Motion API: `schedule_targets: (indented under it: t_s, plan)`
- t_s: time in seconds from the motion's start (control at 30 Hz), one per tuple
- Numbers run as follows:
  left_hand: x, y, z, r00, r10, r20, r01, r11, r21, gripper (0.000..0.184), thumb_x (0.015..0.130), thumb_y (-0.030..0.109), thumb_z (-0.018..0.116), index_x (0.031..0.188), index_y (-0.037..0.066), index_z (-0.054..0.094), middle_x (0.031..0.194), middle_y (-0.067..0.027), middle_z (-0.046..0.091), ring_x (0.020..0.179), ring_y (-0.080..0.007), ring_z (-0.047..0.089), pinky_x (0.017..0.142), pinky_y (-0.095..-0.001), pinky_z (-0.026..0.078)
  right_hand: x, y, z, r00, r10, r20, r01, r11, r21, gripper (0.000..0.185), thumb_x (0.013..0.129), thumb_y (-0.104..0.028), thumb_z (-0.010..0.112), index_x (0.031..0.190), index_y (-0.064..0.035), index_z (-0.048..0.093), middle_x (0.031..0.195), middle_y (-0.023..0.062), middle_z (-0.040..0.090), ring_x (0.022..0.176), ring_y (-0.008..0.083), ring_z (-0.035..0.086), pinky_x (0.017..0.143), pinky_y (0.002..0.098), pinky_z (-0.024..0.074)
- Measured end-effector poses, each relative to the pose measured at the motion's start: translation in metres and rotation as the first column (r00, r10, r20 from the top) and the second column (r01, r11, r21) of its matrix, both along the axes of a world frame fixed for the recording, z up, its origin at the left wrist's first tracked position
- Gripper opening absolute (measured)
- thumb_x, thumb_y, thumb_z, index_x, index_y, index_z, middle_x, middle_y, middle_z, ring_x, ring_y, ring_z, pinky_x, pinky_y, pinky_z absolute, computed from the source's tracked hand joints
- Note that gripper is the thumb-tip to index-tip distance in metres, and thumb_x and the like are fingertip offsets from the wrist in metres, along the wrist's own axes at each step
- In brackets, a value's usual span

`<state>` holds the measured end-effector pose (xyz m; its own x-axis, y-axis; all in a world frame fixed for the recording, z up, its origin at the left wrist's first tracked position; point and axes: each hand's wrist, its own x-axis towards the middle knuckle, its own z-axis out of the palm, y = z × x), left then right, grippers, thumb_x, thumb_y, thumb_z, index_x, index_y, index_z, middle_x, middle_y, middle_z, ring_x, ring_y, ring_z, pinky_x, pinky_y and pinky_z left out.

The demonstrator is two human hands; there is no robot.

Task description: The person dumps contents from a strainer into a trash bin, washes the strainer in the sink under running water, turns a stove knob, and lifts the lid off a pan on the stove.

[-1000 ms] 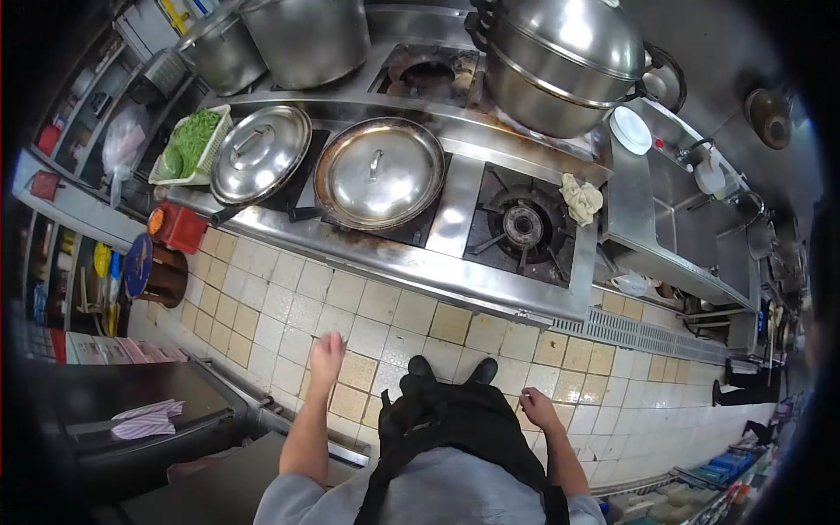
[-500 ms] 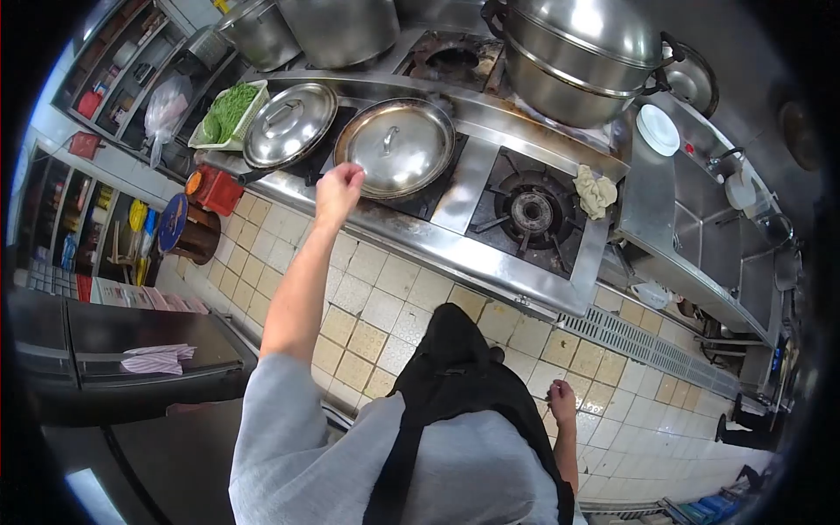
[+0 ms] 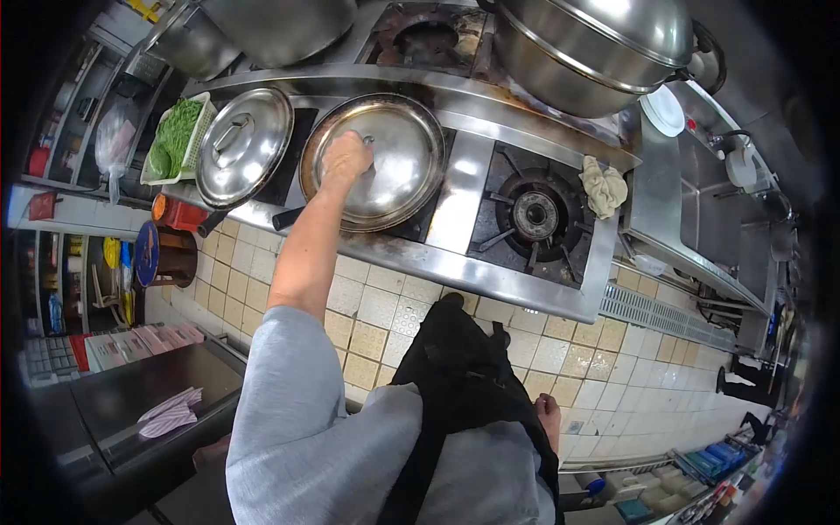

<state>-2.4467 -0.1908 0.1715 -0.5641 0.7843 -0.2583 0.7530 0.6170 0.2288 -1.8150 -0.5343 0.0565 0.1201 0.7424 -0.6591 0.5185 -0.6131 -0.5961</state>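
Note:
My left hand (image 3: pixel 347 157) is closed around the handle of a round steel lid (image 3: pixel 404 166), which lies flat on a pan with a dark handle (image 3: pixel 287 219) on the stove. Left of it, a second pan is covered by another steel lid (image 3: pixel 247 144). My right hand (image 3: pixel 548 409) hangs low beside the black apron (image 3: pixel 468 367), partly hidden by it; its fingers are curled, and I cannot make out anything in them.
An unlit burner (image 3: pixel 535 215) and a crumpled cloth (image 3: pixel 603 187) are to the right. Behind stands a big steamer pot (image 3: pixel 577 61). A basket of greens (image 3: pixel 206 118) is at the left, a sink (image 3: pixel 704 210) at the right. Another person's dark legs (image 3: pixel 748 382) show far right.
My left hand has gone from over the floor up to the lid's handle and closed on it. My right hand has dropped lower beside my body. The view has shifted closer to the stove.

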Motion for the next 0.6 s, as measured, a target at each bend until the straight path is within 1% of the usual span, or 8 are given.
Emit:
schedule_targets:
  t_s: [0.07, 0.17, 0.23, 0.37, 0.47, 0.5, 0.57, 0.6]
  plan:
    - [0.0, 0.003, 0.011, 0.999, -0.011, -0.046, 0.009, 0.999, -0.045, 0.043, 0.084, 0.04, 0.065, 0.107, 0.004, 0.07, 0.11, -0.0229, 0.067, 0.107, -0.035, 0.064, 0.092, -0.0445, 0.05, -0.01, 0.003, -0.004, 0.987, -0.144, -0.072, 0.145, 0.989, 0.0, 0.028, 0.096, -0.021, 0.057, 0.114, 0.0009, 0.06, 0.076, 0.005, 0.062, 0.067, 0.0134, 0.062, 0.056, 0.028, 0.049]
    - [-0.002, 0.003, 0.031, 0.999, 0.03, 0.01, -0.03, 0.999, -0.03, 0.039, 0.083, 0.039, 0.065, 0.102, 0.006, 0.072, 0.105, -0.0197, 0.069, 0.102, -0.0318, 0.066, 0.09, -0.0406, 0.05, -0.011, 0.005, -0.008, 0.993, -0.097, -0.062, 0.103, 0.99, 0.098, 0.027, 0.097, -0.02, 0.056, 0.115, 0.0005, 0.06, 0.076, 0.0047, 0.062, 0.066, 0.0126, 0.061, 0.055, 0.0271, 0.0484]
    - [-0.001, 0.002, 0.031, 1.0, 0.02, -0.012, -0.02, 0.999, -0.03, 0.039, 0.082, 0.04, 0.065, 0.102, 0.006, 0.072, 0.105, -0.0193, 0.07, 0.103, -0.0315, 0.066, 0.09, -0.0403, 0.05, -0.012, -0.001, -0.014, 0.982, -0.153, -0.11, 0.162, 0.984, 0.079, 0.027, 0.097, -0.019, 0.055, 0.115, 0.0002, 0.059, 0.076, 0.0045, 0.061, 0.065, 0.0121, 0.06, 0.055, 0.0265, 0.048]
    - [-0.006, 0.009, 0.01, 0.996, -0.035, -0.085, 0.033, 0.999, -0.033, 0.043, 0.081, 0.043, 0.067, 0.102, 0.007, 0.073, 0.104, -0.0189, 0.07, 0.103, -0.0313, 0.066, 0.09, -0.0395, 0.05, -0.022, 0.0, 0.008, 0.98, -0.201, -0.015, 0.201, 0.98, 0.0, 0.026, 0.097, -0.019, 0.056, 0.113, 0.0011, 0.06, 0.075, 0.0047, 0.061, 0.063, 0.0122, 0.057, 0.056, 0.0272, 0.0467]
    - [0.0, 0.006, 0.038, 0.999, -0.011, 0.052, 0.017, 0.994, -0.105, 0.049, 0.084, 0.041, 0.064, 0.111, 0.0, 0.066, 0.114, -0.0231, 0.066, 0.111, -0.0348, 0.063, 0.094, -0.042, 0.049, -0.018, -0.014, -0.003, 0.989, -0.147, 0.017, 0.146, 0.989, 0.015, 0.026, 0.095, -0.017, 0.056, 0.11, 0.0022, 0.06, 0.073, 0.005, 0.06, 0.064, 0.0134, 0.056, 0.057, 0.0291, 0.0458]
    - [0.0, 0.004, 0.037, 0.999, -0.01, 0.049, 0.015, 0.994, -0.105, 0.049, 0.084, 0.041, 0.064, 0.111, 0.0, 0.066, 0.114, -0.0231, 0.066, 0.111, -0.0348, 0.063, 0.094, -0.042, 0.049, -0.016, -0.017, -0.008, 0.989, -0.145, 0.013, 0.145, 0.989, 0.014, 0.026, 0.095, -0.017, 0.056, 0.11, 0.0022, 0.06, 0.073, 0.005, 0.06, 0.064, 0.0134, 0.056, 0.057, 0.0291, 0.0458]
    - [0.003, 0.0, 0.034, 0.998, -0.051, 0.022, 0.052, 0.995, -0.089, 0.048, 0.082, 0.038, 0.065, 0.112, 0.001, 0.066, 0.114, -0.023, 0.066, 0.111, -0.035, 0.062, 0.094, -0.0414, 0.049, -0.012, -0.025, -0.018, 0.996, 0.023, 0.085, -0.033, 0.992, 0.122, 0.025, 0.094, -0.018, 0.057, 0.108, 0.0022, 0.061, 0.07, 0.0043, 0.059, 0.063, 0.0126, 0.054, 0.057, 0.0289, 0.0451]
    - [0.003, 0.0, 0.033, 0.998, -0.053, 0.022, 0.055, 0.995, -0.088, 0.048, 0.082, 0.038, 0.065, 0.112, 0.001, 0.066, 0.114, -0.023, 0.066, 0.111, -0.035, 0.062, 0.094, -0.0414, 0.049, -0.013, -0.024, -0.02, 0.996, 0.02, 0.086, -0.031, 0.992, 0.122, 0.025, 0.094, -0.018, 0.057, 0.108, 0.0022, 0.061, 0.07, 0.0043, 0.059, 0.063, 0.0126, 0.054, 0.057, 0.0289, 0.0451]
